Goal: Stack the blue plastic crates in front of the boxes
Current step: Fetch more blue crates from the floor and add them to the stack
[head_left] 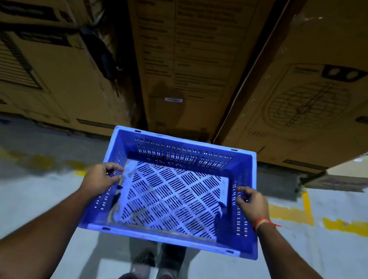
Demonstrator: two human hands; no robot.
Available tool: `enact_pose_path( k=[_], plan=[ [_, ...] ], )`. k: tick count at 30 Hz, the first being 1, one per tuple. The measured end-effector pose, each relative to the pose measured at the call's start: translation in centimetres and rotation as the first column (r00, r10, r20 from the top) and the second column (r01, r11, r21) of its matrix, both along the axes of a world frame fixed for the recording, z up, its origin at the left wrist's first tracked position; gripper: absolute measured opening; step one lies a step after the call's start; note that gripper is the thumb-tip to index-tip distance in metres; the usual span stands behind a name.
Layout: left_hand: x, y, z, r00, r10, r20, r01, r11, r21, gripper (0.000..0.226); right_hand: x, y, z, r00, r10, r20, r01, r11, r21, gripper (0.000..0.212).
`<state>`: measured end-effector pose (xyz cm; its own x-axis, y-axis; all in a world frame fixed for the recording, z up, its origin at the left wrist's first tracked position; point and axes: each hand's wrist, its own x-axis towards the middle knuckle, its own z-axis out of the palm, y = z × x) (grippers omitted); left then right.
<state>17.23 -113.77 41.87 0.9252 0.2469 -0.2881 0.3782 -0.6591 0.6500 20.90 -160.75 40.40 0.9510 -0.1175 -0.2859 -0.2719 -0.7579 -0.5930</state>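
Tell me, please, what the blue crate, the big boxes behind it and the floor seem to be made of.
Crate: moulded plastic, slightly glossy; the slotted walls and lattice bottom suggest it.
Boxes: brown cardboard, matt, with black printed text and drawings.
Floor: probably smooth grey concrete, with worn yellow painted lines.

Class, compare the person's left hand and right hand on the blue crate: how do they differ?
The right hand has an orange thread at its wrist; the left hand has a bare wrist. The left hand grips the blue crate's left wall, the right hand its right wall. Both curl fingers over the rim.
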Motion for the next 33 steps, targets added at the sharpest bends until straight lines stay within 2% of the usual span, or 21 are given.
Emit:
enact_pose_path(
  k=[5,9,16,22,26,33],
  plan=[
    [2.0,0.8,-2.7,0.999,-0.016,-0.03,0.017,1.0,0.019,0.026,1.4,0.5,-1.2,1.0,0.007,-0.028,-0.008,0.999,-0.033,0.034],
    [2.6,0.5,-3.3,1.0,0.023,-0.008,-0.023,0.999,0.032,0.019,2.4,0.9,-1.6,1.0,-0.001,0.005,0.001,0.999,-0.053,0.033],
    [2.8,0.9,-4.4,1.0,0.029,-0.009,-0.028,0.997,0.076,0.028,2.5,1.1,-2.2,0.999,-0.005,0.038,0.008,0.997,-0.082,0.031],
    [2.9,0.6,-4.4,1.0,0.014,-0.028,-0.01,0.99,0.138,0.02,2.7,0.9,-2.8,1.0,0.003,0.025,0.001,0.987,-0.163,0.022],
    [3.1,0.9,-4.7,1.0,0.018,-0.023,-0.014,0.986,0.164,0.019,2.5,1.0,-2.9,0.999,0.023,0.022,-0.018,0.979,-0.203,0.023],
    [3.3,0.8,-4.9,1.0,0.002,0.002,-0.003,0.983,0.181,0.016,3.1,0.9,-2.7,1.0,0.018,-0.025,-0.023,0.98,-0.199,0.021]
  ],
)
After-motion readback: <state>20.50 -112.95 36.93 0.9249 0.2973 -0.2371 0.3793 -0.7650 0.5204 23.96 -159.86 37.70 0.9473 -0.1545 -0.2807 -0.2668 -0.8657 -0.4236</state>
